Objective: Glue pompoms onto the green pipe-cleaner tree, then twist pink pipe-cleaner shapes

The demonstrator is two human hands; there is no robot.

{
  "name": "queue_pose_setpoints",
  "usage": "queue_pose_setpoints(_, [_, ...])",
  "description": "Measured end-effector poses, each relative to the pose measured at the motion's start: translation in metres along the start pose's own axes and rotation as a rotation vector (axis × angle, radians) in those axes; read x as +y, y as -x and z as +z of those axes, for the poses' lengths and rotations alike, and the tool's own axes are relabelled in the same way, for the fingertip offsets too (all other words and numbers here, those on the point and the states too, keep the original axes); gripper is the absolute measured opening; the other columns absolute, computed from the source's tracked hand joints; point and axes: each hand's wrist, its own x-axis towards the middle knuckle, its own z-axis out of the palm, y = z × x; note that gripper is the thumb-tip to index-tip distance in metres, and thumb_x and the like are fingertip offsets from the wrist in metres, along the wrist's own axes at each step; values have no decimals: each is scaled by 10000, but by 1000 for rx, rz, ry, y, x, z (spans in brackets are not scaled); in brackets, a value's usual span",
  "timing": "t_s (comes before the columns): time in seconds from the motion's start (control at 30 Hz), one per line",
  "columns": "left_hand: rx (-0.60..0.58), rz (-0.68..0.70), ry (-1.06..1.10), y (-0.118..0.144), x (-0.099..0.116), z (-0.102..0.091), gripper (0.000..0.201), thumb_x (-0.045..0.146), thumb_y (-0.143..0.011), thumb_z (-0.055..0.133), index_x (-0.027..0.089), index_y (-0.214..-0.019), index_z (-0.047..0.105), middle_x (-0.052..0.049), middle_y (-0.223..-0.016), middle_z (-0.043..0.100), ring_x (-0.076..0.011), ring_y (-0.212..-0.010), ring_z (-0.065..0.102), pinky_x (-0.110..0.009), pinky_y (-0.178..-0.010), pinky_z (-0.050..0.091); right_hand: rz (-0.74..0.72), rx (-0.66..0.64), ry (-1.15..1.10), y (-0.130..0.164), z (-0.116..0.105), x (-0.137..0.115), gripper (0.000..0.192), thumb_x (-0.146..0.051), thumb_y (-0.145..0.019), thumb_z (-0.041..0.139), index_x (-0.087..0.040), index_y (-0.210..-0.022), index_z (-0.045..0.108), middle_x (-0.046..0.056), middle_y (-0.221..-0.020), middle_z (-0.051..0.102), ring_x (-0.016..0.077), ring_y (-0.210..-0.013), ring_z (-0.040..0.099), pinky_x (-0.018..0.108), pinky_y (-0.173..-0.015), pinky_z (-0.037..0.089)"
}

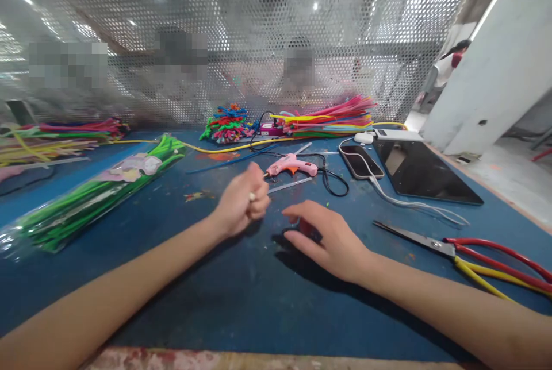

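Above the middle of the blue table, my left hand [245,200] is closed in a fist. A small pale round thing [252,197] shows at its fingers; I cannot tell whether it is a ring or the end of something held. Just beyond the fist lies a pink glue gun [293,166] with an orange trigger, its nozzle toward my hand. My right hand [330,238] rests low over the table, fingers curved and thumb apart, with nothing visible between them. Its palm is in shadow. To its right are scissors [448,246] with red and yellow handles.
A bag of green pipe cleaners [99,197] lies left. Colourful pipe cleaner bundles [332,120] line the back before a perforated metal screen [259,42]. A phone [360,162], a tablet [425,169] and white cable [401,203] lie right. Clear glue sticks [290,185] flank the glue gun.
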Motion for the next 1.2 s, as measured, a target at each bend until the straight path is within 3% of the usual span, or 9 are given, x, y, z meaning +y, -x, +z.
queue_pose_setpoints(0.07, [-173, -36, -58, 10, -12, 24, 463, 562, -716, 634, 191, -585, 391, 95, -442, 269, -33, -321, 173, -148, -331, 135, 246, 97, -468, -4, 3, -3, 277, -426, -853, 510, -211, -1028, 502, 31, -891, 585, 131, -724, 555, 278, -659, 466])
queue_pose_setpoints(0.23, [-139, 241, -397, 0, -17, 47, 344, 475, -782, 596, 185, -616, 512, 33, -545, 421, -81, -432, 348, -194, -385, 244, 675, 128, -1419, -15, -1, -1, 378, -515, -900, 367, -172, -884, 524, 49, -816, 602, 142, -804, 627, 332, -876, 480])
queue_pose_setpoints(0.43, [-197, 280, -378, -25, -12, 43, 305, 435, -815, 550, 177, -665, 615, -49, -837, 614, -147, -662, 541, -255, -597, 439, 743, 248, -1565, -22, -13, 2, 341, -370, -954, 286, -135, -961, 533, 107, -946, 609, 156, -918, 641, 316, -923, 484])
queue_pose_setpoints(0.6, [-296, 201, -183, -29, -24, 44, 364, 516, -813, 532, 177, -783, 662, -87, -960, 659, -206, -885, 616, -309, -788, 471, 742, 336, -1573, -23, -13, 7, 237, -275, -945, 340, -144, -933, 538, 85, -923, 605, 132, -880, 638, 302, -902, 507])
queue_pose_setpoints(0.73, [-250, 310, -321, -40, 5, 28, 320, 436, -844, 540, 150, -803, 677, -102, -959, 670, -207, -941, 610, -294, -820, 465, 793, 289, -1334, -21, -17, 13, 194, -223, -915, 383, -129, -881, 549, 63, -810, 597, 115, -769, 633, 293, -866, 519])
queue_pose_setpoints(0.83, [100, 510, -691, -67, 54, -12, 90, 195, -783, 647, 147, -709, 664, -29, -746, 650, -120, -687, 563, -172, -606, 420, 637, 176, -799, -13, -28, 15, 160, -226, -859, 487, -155, -991, 544, 64, -903, 605, 153, -842, 625, 375, -864, 516])
queue_pose_setpoints(0.93, [466, 620, -1077, -103, 101, -67, 112, 49, -745, 649, 143, -685, 638, 38, -617, 556, -89, -604, 459, -138, -568, 344, 331, -7, -73, 0, -40, 16, 323, -183, -841, 498, -203, -1162, 520, 92, -1137, 575, 209, -1063, 556, 451, -967, 437])
queue_pose_setpoints(1.07, [679, 542, -1356, -146, 133, -132, 35, 88, -783, 619, 118, -768, 610, 32, -665, 535, -114, -708, 474, -163, -715, 362, 51, -184, 385, 15, -44, 23, 407, -132, -865, 425, -211, -1259, 486, 113, -1277, 530, 213, -1145, 535, 380, -963, 471])
queue_pose_setpoints(1.2, [730, 402, -1515, -181, 140, -162, 205, 257, -853, 534, 126, -722, 622, -42, -690, 599, -199, -850, 550, -248, -822, 386, -80, -152, 640, 17, -43, 31, 393, -236, -852, 505, -205, -1243, 524, 123, -1233, 585, 234, -1054, 612, 313, -834, 560])
